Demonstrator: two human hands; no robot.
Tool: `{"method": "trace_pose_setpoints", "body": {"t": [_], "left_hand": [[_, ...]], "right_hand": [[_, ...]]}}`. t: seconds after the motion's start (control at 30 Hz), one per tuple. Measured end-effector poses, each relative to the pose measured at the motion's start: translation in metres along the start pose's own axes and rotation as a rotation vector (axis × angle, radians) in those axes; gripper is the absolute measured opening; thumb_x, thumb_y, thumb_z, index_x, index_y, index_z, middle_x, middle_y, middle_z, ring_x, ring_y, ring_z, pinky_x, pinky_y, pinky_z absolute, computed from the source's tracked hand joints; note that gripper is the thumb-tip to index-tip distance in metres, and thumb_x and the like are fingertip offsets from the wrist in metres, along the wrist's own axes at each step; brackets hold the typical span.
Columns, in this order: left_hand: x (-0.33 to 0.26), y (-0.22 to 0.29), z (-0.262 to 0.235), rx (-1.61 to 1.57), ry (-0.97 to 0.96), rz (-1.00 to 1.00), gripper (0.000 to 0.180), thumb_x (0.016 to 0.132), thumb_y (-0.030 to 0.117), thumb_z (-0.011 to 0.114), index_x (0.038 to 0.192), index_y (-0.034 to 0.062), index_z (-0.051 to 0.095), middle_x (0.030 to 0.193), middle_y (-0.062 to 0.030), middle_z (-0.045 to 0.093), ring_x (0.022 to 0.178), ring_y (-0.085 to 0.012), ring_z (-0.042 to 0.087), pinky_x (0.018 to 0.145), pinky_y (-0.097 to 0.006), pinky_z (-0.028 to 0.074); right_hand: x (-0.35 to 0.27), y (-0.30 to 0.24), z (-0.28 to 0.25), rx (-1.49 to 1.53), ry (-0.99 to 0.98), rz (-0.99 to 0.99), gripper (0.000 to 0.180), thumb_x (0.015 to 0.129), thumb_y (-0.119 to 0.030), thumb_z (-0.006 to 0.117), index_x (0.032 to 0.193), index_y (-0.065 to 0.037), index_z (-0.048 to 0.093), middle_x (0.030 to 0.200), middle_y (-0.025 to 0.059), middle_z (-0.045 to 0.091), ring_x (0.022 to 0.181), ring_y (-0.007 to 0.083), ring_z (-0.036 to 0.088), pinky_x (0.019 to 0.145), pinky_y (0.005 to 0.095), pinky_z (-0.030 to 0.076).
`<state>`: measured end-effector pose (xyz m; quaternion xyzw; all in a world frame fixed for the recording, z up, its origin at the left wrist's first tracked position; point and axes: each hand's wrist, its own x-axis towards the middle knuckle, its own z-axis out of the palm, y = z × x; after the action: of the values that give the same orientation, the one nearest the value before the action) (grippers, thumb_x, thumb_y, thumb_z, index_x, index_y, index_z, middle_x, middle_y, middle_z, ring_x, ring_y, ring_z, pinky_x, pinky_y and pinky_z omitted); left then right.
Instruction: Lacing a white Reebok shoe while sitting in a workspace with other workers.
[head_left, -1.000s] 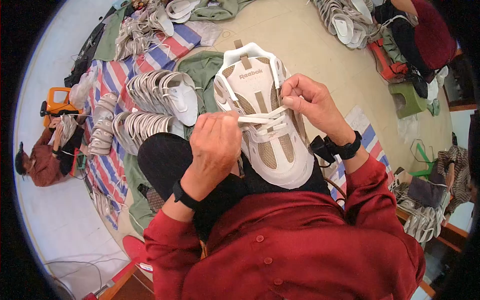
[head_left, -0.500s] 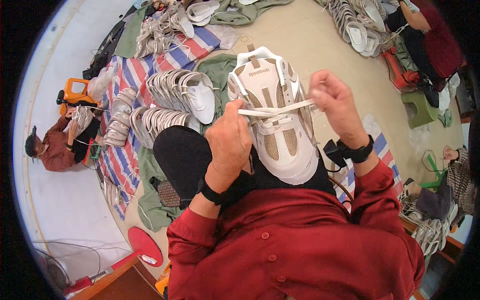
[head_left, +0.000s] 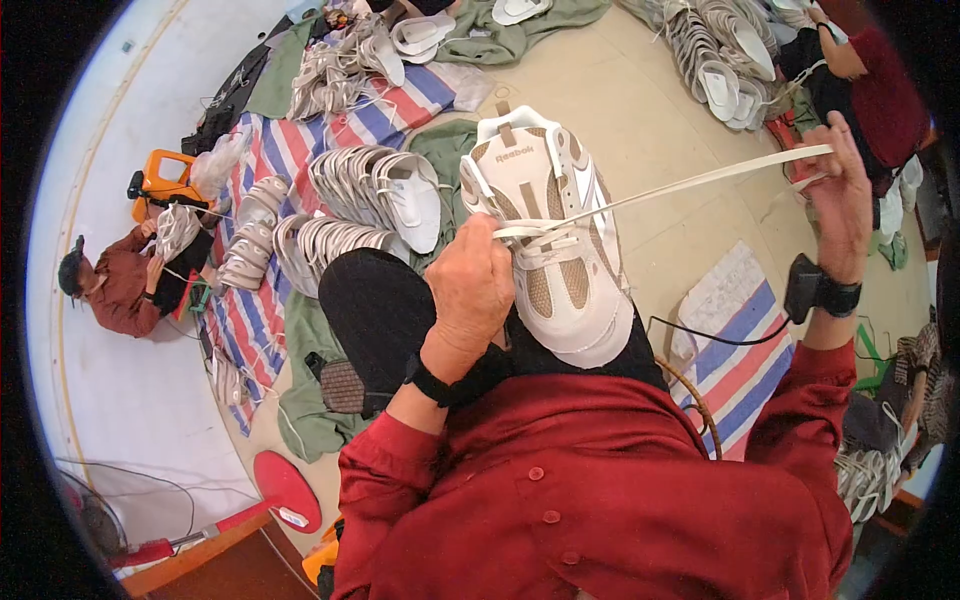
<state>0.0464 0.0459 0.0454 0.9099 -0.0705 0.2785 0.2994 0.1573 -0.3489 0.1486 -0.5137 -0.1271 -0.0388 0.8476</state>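
A white and beige shoe upper (head_left: 555, 230) rests on my lap, toe toward me. My left hand (head_left: 472, 285) presses on its left side and pinches the lace at the eyelets. A flat white lace (head_left: 690, 183) runs taut from the eyelets up to the right. My right hand (head_left: 842, 195), raised far to the right, grips the lace's end. Both wrists carry black bands, and a cable hangs from the right one.
Rows of stacked white shoe uppers (head_left: 375, 195) lie on a striped mat (head_left: 262, 320) to my left. Another pile (head_left: 715, 55) sits at the top right beside a person in red (head_left: 880, 90). A person in red (head_left: 125, 285) sits at far left.
My right hand has swung from the shoe out to the upper right, drawing the lace long and taut. My left hand stays on the shoe.
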Motion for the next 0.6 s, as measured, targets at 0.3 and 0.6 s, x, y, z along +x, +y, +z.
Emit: {"method": "trace_pose_setpoints", "body": {"t": [0.3,0.6], "left_hand": [[-0.007,0.001,-0.004,0.037,-0.018,0.007,0.015,0.084,0.003,0.049,0.097,0.0007,0.058,0.094,-0.0198,0.064,0.081,-0.0377,0.064,0.069,-0.042,0.052],[-0.005,0.007,-0.004,0.137,0.008,0.076,0.013,0.079,0.006,0.057,0.091,0.0013,0.058,0.099,-0.0178,0.063,0.072,-0.0336,0.064,0.064,-0.040,0.053]], "right_hand": [[0.033,-0.066,-0.132,-0.149,-0.012,-0.120,0.027,0.098,-0.021,0.057,0.113,0.001,0.054,0.083,-0.0019,0.044,0.079,0.0102,0.046,0.091,0.0277,0.041],[0.080,-0.157,-0.221,-0.242,0.473,-0.239,0.016,0.096,-0.013,0.060,0.099,0.002,0.062,0.067,-0.0035,0.042,0.063,0.0117,0.042,0.070,0.0278,0.043]]}}
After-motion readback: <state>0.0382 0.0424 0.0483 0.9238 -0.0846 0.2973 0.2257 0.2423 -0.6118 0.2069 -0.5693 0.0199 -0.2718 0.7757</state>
